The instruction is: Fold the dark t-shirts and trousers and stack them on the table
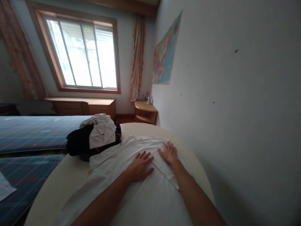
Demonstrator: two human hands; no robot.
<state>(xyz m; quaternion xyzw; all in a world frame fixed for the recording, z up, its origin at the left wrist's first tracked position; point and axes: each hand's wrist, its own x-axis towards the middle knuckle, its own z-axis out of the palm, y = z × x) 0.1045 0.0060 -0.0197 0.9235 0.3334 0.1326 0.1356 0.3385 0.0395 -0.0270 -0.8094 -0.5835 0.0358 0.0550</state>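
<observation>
A white T-shirt (150, 194) lies spread over a round cream table (192, 157), its collar toward the far edge. The shirt's right side is folded inward, and the folded edge runs down between my hands. My left hand (140, 167) rests palm down on the middle of the shirt with its fingers spread. On the folded part near the right shoulder lies my right hand (168, 153), fingers spread and flat. Neither hand grips the cloth. The shirt's near end runs out of view below.
A heap of black and grey-beige clothes (101, 135) sits at the table's far left edge. Blue plaid mattresses (35, 131) are at the left. A white wall (235, 131) rises close on the right. A small corner cabinet (145, 108) and a wooden desk (101, 105) stand behind.
</observation>
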